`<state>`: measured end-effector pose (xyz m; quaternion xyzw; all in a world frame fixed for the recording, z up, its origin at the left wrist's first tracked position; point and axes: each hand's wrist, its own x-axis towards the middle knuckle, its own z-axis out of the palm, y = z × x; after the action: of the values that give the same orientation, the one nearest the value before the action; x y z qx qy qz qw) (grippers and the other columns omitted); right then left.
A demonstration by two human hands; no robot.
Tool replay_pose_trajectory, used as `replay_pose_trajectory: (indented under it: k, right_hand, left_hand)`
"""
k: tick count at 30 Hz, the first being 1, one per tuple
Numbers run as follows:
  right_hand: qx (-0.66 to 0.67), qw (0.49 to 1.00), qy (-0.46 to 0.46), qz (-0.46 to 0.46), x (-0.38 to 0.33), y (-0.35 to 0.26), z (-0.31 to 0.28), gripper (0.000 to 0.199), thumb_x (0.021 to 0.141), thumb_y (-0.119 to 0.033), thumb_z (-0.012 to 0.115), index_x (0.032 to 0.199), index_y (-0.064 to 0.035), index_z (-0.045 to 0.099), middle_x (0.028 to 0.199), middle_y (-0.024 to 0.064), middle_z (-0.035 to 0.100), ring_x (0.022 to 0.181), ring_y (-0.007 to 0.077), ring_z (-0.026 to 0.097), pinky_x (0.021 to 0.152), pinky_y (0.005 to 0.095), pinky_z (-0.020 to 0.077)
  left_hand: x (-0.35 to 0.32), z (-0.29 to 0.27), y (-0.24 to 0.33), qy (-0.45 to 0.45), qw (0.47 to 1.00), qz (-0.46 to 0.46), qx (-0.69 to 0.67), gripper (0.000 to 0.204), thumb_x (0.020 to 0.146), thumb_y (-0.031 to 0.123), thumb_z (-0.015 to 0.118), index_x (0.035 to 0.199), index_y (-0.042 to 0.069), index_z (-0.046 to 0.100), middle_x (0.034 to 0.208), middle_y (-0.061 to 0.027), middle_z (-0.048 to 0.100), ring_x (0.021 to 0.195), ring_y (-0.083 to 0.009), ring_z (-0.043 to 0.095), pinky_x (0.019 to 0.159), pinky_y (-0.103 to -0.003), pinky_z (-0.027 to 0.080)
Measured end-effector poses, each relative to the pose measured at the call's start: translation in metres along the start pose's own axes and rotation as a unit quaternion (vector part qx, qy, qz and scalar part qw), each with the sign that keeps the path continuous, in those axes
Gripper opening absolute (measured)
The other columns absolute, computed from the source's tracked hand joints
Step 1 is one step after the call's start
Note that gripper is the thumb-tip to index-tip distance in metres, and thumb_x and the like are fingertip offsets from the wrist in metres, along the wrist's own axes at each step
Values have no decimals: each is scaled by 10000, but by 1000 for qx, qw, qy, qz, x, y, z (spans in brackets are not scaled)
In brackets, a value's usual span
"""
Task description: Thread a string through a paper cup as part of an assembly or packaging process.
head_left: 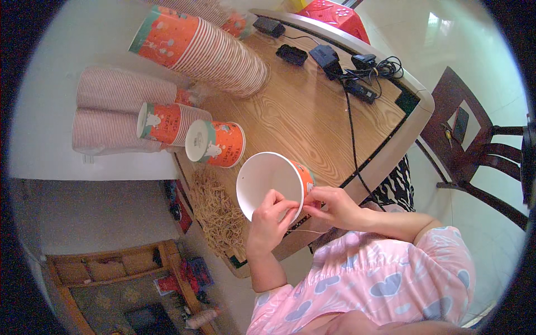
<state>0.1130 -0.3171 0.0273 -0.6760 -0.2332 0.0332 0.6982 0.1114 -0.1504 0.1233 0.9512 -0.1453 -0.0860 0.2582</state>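
Observation:
A large paper bucket [267, 177], white inside with an orange printed outside, is tilted with its open mouth toward the left at the table's near edge. My left hand [271, 219] pinches its near rim, the fingertips inside the mouth. Against the outer wall by the same rim, my right hand [335, 205] has its fingers pressed together; what they pinch is hidden. A thin tan cord [310, 230] hangs just below both hands. Left of the bucket lies a heap of tan twine pieces [215, 215]. Another orange bucket [228, 144] rests upside down beyond it.
Tall nested stacks of paper buckets [223, 58] lie across the wooden table's [312, 111] far left side, some in clear plastic. Black adapters and cables [335, 64] sit at the back right. A dark chair [474, 134] stands right, and a red stool [338, 19] behind.

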Motion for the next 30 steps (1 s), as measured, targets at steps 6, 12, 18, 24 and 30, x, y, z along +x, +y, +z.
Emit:
replay_pose_trajectory:
  k: [6, 12, 18, 24, 30]
  right_hand:
    - [17, 1000, -16, 14, -3, -6, -7, 151, 771, -127, 612, 903, -59, 585, 770, 122, 591, 705, 266, 595, 618, 357, 470]
    - [-22, 994, -71, 83, -13, 4, -15, 142, 776, -125, 594, 880, -33, 564, 758, 119, 582, 699, 249, 587, 624, 342, 469]
    - [-4, 990, -103, 91, -14, 11, -8, 126, 788, -133, 584, 850, -26, 559, 723, 116, 575, 678, 239, 589, 614, 342, 466]
    - [-2, 988, -125, 90, -14, 14, -5, 114, 787, -119, 587, 829, -18, 554, 705, 110, 564, 649, 206, 574, 602, 317, 462]
    - [38, 986, -134, 91, -14, 14, -1, 92, 787, -93, 580, 829, -14, 559, 704, 95, 562, 654, 186, 568, 612, 306, 460]
  left_hand:
    - [-11, -5, 9, 23, 998, -53, 7, 229, 721, 90, 659, 948, 84, 634, 805, -84, 536, 710, -219, 584, 615, -324, 466]
    - [-35, 11, 33, 134, 988, -70, -23, 261, 682, 83, 713, 933, 105, 645, 792, -53, 551, 640, -151, 554, 556, -254, 447]
    - [-67, 71, 20, 223, 843, -50, -487, 185, 821, 151, 614, 732, 36, 498, 722, -56, 503, 520, -88, 422, 443, -193, 326]
    - [-72, 93, -10, 134, 497, -178, -839, 297, 893, 308, 503, 688, 99, 450, 526, 17, 354, 438, -82, 320, 382, -227, 243]
    - [-51, 97, -12, 151, 672, -281, -669, 217, 887, 169, 497, 1041, 31, 564, 534, 29, 449, 396, -45, 352, 353, -168, 217]
